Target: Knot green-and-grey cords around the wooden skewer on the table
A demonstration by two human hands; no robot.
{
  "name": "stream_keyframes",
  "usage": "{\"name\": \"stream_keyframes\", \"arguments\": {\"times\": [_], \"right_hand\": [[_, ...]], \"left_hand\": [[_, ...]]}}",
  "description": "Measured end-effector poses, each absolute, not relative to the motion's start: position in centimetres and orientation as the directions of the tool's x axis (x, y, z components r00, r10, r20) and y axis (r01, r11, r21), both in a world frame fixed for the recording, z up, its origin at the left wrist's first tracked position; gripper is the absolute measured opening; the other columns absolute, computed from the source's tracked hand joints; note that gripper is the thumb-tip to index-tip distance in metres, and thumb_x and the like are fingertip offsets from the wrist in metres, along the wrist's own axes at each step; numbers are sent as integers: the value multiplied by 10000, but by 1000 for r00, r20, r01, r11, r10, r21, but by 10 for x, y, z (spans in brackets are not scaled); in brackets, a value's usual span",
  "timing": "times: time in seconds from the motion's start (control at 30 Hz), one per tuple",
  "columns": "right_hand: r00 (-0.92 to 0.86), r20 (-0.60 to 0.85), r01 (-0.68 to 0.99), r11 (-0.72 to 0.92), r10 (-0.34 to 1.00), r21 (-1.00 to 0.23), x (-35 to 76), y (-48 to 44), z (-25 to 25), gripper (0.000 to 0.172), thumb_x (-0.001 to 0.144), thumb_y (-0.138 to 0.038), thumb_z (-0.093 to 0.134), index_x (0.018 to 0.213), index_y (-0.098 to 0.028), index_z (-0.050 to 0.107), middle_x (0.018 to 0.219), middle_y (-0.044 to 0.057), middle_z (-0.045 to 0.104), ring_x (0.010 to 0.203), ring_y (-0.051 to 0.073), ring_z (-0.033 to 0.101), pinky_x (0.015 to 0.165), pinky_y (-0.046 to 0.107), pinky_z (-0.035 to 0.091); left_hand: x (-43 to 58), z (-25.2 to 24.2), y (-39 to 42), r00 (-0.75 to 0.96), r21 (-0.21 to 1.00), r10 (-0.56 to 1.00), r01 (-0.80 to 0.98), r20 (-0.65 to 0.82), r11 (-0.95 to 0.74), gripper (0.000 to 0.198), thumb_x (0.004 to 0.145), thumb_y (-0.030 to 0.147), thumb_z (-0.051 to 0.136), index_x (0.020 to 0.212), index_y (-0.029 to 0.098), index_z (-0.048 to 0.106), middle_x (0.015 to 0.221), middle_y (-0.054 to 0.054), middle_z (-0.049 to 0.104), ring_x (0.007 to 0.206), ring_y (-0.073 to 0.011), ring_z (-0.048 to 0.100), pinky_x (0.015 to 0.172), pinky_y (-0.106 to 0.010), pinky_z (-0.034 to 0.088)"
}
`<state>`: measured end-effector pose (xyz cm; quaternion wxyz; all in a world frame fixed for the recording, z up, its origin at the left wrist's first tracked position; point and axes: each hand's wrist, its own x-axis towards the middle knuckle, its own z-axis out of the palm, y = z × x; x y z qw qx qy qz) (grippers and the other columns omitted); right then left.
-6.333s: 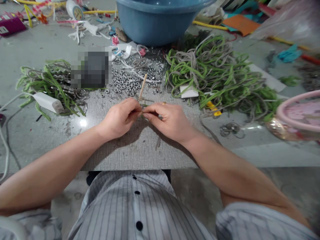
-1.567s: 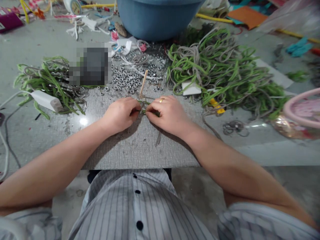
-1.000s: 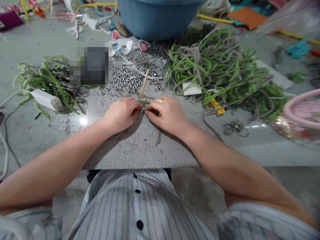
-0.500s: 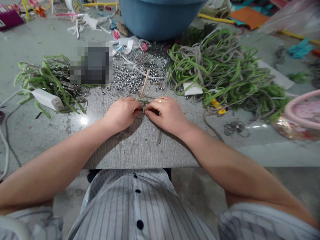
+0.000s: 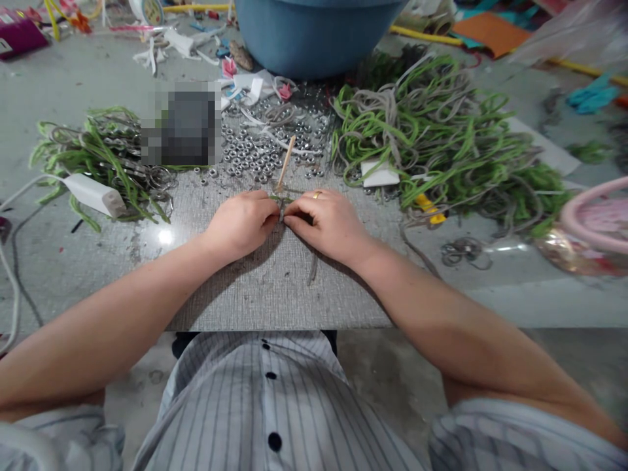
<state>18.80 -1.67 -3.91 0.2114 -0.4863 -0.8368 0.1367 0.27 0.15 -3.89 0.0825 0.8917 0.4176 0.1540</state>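
Note:
My left hand [image 5: 246, 224] and my right hand [image 5: 328, 222] meet fingertip to fingertip at the middle of the table. Both are closed in a pinch on a thin cord [image 5: 283, 198], green and grey, mostly hidden by the fingers. A grey cord end [image 5: 313, 268] hangs out below my right hand onto the tabletop. Just beyond the fingertips a thin wooden stick [image 5: 286, 162] points away from me. Many small silver metal nuts [image 5: 248, 157] lie scattered behind it.
A heap of green and grey cords [image 5: 432, 131] lies at right, with a smaller bundle [image 5: 108, 150] at left beside a white adapter [image 5: 94, 194]. The blue basin [image 5: 318, 36] stands at the back. Metal rings [image 5: 464, 252] and a pink-rimmed object [image 5: 596, 219] are at right.
Both hands stay in nearly the same place with the cord pinched between them. The view has shifted very slightly.

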Motion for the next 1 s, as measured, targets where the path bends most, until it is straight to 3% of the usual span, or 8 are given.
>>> {"name": "stream_keyframes", "arguments": {"times": [0.2, 0.53, 1.0], "right_hand": [[-434, 187, 766, 470, 881, -437, 187, -18, -36, 160, 844, -285, 598, 956, -188, 657, 833, 68, 683, 787, 227, 589, 732, 346, 377], [-468, 218, 756, 515, 857, -404, 189, -19, -38, 124, 847, -265, 591, 911, -190, 668, 835, 66, 679, 814, 225, 595, 752, 343, 386], [-435, 277, 755, 515, 857, -406, 198, -18, -30, 155, 818, -281, 606, 928, -201, 680, 959, 89, 695, 947, 260, 604, 874, 406, 435]], "left_hand": [[2, -38, 1, 606, 280, 767, 714, 213, -642, 235, 833, 170, 480, 791, 149, 710, 773, -63, 662, 761, -180, 642, 644, -270, 476], [-7, -30, -3, 607, 307, 760, 695, 233, -650, 226, 808, 168, 478, 793, 151, 702, 787, -68, 667, 720, -170, 621, 650, -279, 481], [-14, -15, -7, 593, 270, 801, 760, 86, -591, 187, 812, 209, 496, 845, 160, 673, 867, -90, 644, 848, -227, 611, 702, -326, 499]]}}
